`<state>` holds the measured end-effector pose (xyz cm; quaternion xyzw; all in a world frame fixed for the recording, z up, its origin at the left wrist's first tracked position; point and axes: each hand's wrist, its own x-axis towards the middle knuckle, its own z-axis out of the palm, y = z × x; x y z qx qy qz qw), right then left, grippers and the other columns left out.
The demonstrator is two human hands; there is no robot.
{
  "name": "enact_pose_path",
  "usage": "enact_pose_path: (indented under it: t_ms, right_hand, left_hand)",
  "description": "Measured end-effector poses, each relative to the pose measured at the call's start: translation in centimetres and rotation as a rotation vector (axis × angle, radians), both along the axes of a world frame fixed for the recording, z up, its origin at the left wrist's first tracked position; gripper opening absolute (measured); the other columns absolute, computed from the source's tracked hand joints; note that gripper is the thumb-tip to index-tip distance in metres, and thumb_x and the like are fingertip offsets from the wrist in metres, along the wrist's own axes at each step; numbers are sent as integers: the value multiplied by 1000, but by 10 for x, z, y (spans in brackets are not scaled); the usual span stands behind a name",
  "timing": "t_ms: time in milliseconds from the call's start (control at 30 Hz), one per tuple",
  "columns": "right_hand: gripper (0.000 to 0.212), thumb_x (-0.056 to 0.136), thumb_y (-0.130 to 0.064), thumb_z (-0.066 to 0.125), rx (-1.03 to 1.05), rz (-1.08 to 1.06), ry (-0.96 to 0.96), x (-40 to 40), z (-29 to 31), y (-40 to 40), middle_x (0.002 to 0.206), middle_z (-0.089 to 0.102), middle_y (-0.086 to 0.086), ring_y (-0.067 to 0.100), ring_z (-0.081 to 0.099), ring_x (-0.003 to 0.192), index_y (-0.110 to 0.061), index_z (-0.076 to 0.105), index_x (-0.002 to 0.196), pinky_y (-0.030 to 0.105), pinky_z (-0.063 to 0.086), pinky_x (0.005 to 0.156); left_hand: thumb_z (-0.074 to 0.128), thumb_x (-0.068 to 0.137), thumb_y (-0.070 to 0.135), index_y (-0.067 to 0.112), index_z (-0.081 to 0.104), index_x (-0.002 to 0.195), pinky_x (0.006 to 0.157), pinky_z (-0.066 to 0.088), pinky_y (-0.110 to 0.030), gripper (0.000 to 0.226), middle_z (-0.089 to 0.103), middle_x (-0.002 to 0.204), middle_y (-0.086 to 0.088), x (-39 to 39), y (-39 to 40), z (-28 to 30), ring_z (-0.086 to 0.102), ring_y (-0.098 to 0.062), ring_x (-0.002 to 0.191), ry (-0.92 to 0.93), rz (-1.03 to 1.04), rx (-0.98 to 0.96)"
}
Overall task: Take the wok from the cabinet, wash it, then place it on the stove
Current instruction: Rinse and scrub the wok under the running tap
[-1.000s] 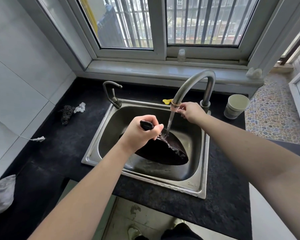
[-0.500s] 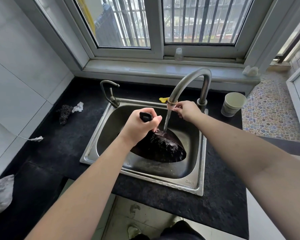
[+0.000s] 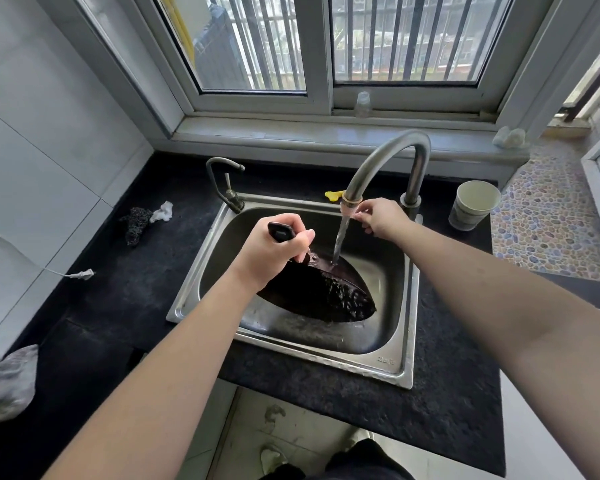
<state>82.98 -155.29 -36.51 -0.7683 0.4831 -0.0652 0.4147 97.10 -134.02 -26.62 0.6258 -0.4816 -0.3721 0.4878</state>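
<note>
The dark wok (image 3: 312,292) hangs tilted inside the steel sink (image 3: 406,341), its wet underside turned toward me. My left hand (image 3: 274,254) is closed around its black handle, above the left half of the basin. Water runs from the tall curved faucet (image 3: 388,150) in a thin stream (image 3: 340,240) onto the wok near the handle joint. My right hand (image 3: 381,218) is at the spout's orange tip, fingertips pinched on the nozzle just right of the stream. The wok's inside is hidden from me.
A small second tap (image 3: 222,178) stands at the sink's back left corner. A paper cup (image 3: 475,206) sits on the black counter to the right; a dark scrubber (image 3: 136,223) and a white plug (image 3: 82,274) lie to the left. A yellow item (image 3: 334,195) lies behind the sink.
The wok has turned slightly under the stream, and water now beads over more of its underside. Both hands stay where they were.
</note>
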Motion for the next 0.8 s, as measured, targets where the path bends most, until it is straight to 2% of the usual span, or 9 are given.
enact_pose_path:
  t_ms: [300,567,800]
  right_hand:
    - [20,96,-27,59,10,3,4,1,-1,-1,85,66,5,12,60,63,-16,67,111,17,41,47]
    - [18,96,-25,58,26,-16,-6,1,-3,-2,82,65,4,13,60,63,-16,67,110,18,43,47]
    - [20,97,-24,58,19,-14,-1,3,-4,-2,81,66,5,14,60,62,-14,67,111,19,45,49]
  left_hand:
    - [60,83,13,20,53,56,70,48,-52,29,51,49,-1,11,22,-5,50,-24,54,17,-14,-40]
    - [58,83,13,15,52,56,71,49,-36,28,53,49,2,30,37,-6,52,-17,54,53,73,-95]
    - [58,86,17,20,53,57,74,49,-33,30,52,49,3,48,44,-10,52,-15,57,91,163,-80]
